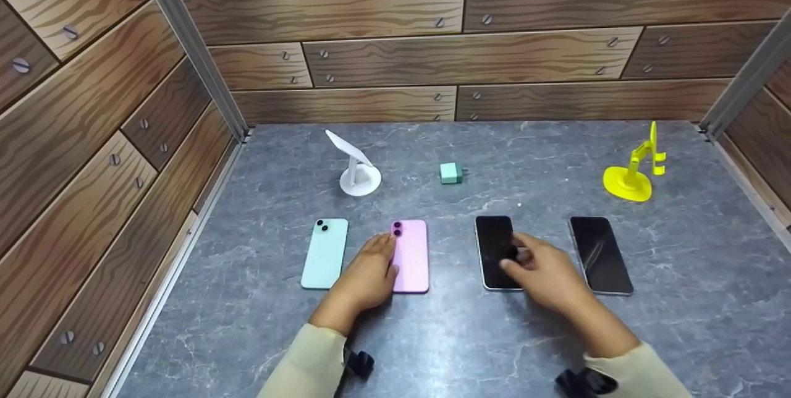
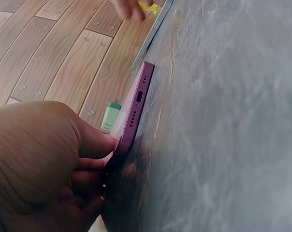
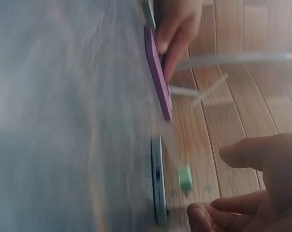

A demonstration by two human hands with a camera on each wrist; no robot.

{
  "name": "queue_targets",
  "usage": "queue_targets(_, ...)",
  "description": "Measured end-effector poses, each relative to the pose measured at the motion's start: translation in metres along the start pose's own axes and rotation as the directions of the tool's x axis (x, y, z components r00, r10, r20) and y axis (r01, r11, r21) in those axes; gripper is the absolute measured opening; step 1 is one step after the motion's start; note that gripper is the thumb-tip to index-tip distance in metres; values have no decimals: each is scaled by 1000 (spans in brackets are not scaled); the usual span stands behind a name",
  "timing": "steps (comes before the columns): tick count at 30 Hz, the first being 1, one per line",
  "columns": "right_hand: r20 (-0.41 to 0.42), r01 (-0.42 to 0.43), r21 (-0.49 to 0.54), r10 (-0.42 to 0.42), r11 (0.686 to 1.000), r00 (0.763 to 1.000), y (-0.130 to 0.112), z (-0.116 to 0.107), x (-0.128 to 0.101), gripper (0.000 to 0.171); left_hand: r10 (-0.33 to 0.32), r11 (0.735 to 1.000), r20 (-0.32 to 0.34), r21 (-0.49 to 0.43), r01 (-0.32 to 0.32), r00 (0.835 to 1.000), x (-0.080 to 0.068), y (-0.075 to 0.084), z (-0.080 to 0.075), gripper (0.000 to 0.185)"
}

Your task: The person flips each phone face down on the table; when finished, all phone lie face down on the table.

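Observation:
My left hand (image 1: 368, 274) is at the left edge of a pink smartphone (image 1: 413, 256), which lies camera side up. In the left wrist view, the thumb and curled fingers (image 2: 83, 181) pinch that edge of the pink phone (image 2: 136, 104). Over the right edge of a black-screened smartphone (image 1: 494, 256) hovers my right hand (image 1: 547, 271), its thumb and fingers spread apart. The right wrist view shows a gap between this hand (image 3: 262, 183) and the phone's thin side (image 3: 158, 183).
A mint smartphone (image 1: 324, 254) lies left of the left hand, another black-screened smartphone (image 1: 600, 256) right of the right hand. Behind them stand a white phone stand (image 1: 360, 180), a green charger plug (image 1: 451, 173) and a yellow phone stand (image 1: 627, 183). Wood-patterned walls (image 1: 383, 15) enclose the grey table.

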State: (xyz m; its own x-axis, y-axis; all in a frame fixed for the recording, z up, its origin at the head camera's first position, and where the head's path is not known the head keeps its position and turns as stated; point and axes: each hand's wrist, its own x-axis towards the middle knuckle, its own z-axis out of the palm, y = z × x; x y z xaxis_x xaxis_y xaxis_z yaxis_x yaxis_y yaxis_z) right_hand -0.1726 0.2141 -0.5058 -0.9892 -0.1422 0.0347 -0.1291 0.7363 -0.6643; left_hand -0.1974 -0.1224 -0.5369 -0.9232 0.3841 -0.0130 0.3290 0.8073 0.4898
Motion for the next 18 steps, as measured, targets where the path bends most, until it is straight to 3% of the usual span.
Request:
queue_targets(7, 29, -52, -13, 52, 999, 998, 19, -9, -6, 70, -24, 1000, -1, -18, 24, 1000, -2, -1, 0, 61)
queue_targets(18, 37, -66, 32, 65, 997, 997, 19, -1, -13, 65, -14, 1000, -11, -25, 13, 1000, 1, 1, 1, 60)
